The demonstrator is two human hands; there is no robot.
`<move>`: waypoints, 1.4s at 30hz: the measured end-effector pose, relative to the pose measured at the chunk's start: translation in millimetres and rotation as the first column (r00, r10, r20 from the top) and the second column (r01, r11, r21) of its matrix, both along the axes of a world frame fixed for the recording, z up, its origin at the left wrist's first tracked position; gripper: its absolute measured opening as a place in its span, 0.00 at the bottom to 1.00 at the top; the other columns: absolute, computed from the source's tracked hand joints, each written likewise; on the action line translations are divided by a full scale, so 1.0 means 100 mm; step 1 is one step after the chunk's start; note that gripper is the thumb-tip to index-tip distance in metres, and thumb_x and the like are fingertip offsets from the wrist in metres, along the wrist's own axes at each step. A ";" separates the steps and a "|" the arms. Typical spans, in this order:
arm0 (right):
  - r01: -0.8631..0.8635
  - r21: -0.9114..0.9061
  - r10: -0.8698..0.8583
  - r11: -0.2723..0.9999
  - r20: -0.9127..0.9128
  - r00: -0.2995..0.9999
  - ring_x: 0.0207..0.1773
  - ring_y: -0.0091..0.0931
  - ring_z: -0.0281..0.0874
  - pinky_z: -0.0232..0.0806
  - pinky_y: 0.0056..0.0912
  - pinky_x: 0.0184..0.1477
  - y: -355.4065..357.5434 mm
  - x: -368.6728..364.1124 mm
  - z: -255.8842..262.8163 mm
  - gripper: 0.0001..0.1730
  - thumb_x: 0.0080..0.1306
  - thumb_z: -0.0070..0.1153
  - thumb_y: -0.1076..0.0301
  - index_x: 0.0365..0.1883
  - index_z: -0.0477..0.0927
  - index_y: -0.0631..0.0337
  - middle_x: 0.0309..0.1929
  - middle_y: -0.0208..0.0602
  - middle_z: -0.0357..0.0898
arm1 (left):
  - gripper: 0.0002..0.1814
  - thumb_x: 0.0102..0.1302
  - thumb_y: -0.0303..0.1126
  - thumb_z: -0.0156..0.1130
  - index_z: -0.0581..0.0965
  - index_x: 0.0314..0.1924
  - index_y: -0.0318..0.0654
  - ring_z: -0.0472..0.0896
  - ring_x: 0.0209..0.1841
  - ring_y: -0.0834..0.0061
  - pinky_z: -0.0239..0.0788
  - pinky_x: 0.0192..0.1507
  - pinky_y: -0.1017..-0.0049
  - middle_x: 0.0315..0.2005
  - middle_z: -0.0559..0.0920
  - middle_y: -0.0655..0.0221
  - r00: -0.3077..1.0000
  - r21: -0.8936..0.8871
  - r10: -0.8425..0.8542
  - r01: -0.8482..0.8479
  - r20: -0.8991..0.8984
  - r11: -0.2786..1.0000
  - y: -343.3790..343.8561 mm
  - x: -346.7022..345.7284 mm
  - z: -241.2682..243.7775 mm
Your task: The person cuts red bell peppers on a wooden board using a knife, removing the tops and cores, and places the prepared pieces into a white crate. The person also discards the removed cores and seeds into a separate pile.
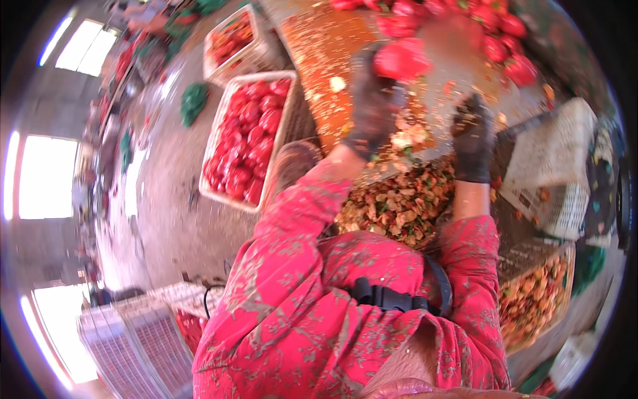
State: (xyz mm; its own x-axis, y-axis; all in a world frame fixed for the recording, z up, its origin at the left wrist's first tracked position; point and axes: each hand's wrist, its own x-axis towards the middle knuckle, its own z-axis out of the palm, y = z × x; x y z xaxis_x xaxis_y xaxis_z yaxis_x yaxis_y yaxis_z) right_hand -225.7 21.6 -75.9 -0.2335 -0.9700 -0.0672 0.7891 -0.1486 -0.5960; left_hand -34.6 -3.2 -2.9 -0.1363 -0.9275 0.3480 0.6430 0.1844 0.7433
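Observation:
My left hand [371, 102], in a dark glove, holds a red bell pepper [402, 59] above a metal work table [438, 95]. My right hand [471, 134], also gloved, is curled over the table's near edge. Motion blur and wet bits on its fingers hide whether anything is in it. Cut pepper cores [416, 135] with pale seeds lie between the two hands. Directly below them, before my lap, is a heap of cores and seeds [394, 204]. More whole red peppers [518, 70] are piled at the table's far side, partly blurred.
On the left, a crate [205, 192] holds glossy red peppers, with another filled crate [212, 75] beyond it. At right are a tilted white crate [548, 144] and a crate of cores [533, 299]. A stacked crate [119, 334] stands behind left. Green netting [194, 102] lies on the floor.

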 end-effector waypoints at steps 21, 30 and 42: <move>-0.180 0.088 0.183 0.980 -0.026 0.983 0.38 0.22 0.80 0.76 0.19 0.21 -0.63 0.57 -0.23 0.12 0.69 0.48 0.66 0.47 0.75 0.61 0.40 0.31 0.79 | 0.23 0.52 0.28 0.58 0.73 0.51 0.40 0.75 0.42 0.60 0.67 0.45 0.64 0.40 0.77 0.59 -0.467 -0.782 0.683 -0.568 0.561 0.254 -1.57 4.96 -0.52; -0.121 0.192 0.143 0.974 -0.104 0.984 0.40 0.24 0.76 0.75 0.20 0.21 -0.65 0.84 -0.12 0.15 0.70 0.47 0.66 0.51 0.71 0.65 0.43 0.35 0.73 | 0.28 0.57 0.34 0.55 0.66 0.60 0.57 0.68 0.59 0.57 0.66 0.53 0.56 0.57 0.68 0.60 -0.871 -0.494 0.113 -0.161 0.479 0.854 -2.17 5.09 -2.16; -0.152 0.214 0.177 0.965 -0.104 0.979 0.40 0.26 0.74 0.74 0.21 0.35 -0.83 0.86 -0.15 0.15 0.70 0.47 0.68 0.52 0.70 0.68 0.42 0.38 0.71 | 0.27 0.54 0.44 0.67 0.75 0.51 0.38 0.75 0.51 0.51 0.68 0.52 0.61 0.49 0.75 0.45 -0.347 -0.296 0.019 -0.770 0.938 0.565 -2.33 5.62 -2.18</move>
State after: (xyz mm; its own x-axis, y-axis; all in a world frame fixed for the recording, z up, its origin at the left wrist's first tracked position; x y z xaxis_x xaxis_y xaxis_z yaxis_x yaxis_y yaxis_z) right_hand -139.6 -61.8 -90.6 -0.0907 -0.9643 -0.2487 0.7128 0.1115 -0.6924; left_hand 527.8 -235.9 -220.5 0.5756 -0.8134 0.0839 -0.7628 -0.4972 0.4134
